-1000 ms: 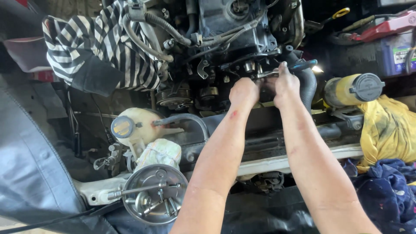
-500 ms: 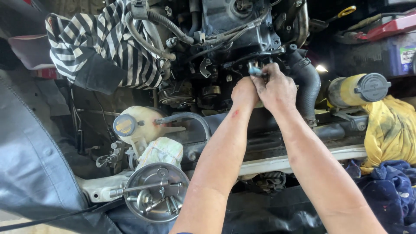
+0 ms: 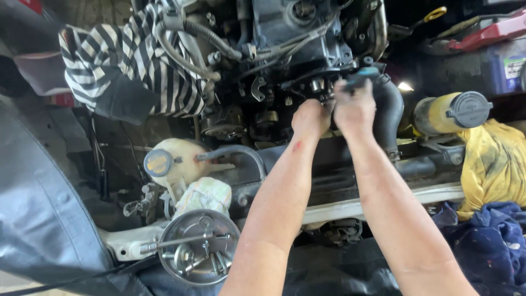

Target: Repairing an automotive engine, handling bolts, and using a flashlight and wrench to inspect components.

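Both hands work at the engine (image 3: 296,33): the left hand (image 3: 310,119) has its grip closed on a fitting, the right hand (image 3: 355,107) pinches a blue-tipped tool (image 3: 359,77). The round metal tray (image 3: 198,255) holds bolts and sockets.

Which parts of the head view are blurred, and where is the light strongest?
Head view: the right hand is motion-blurred at the fingertips; the left hand is sharper; sunlight is strongest on the yellow cloth; the engine recesses lie in deep shadow.

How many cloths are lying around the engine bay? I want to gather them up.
3: a striped cloth draped over the engine at upper left, a yellow cloth at the right, and a dark blue cloth below it. Others may be hidden.
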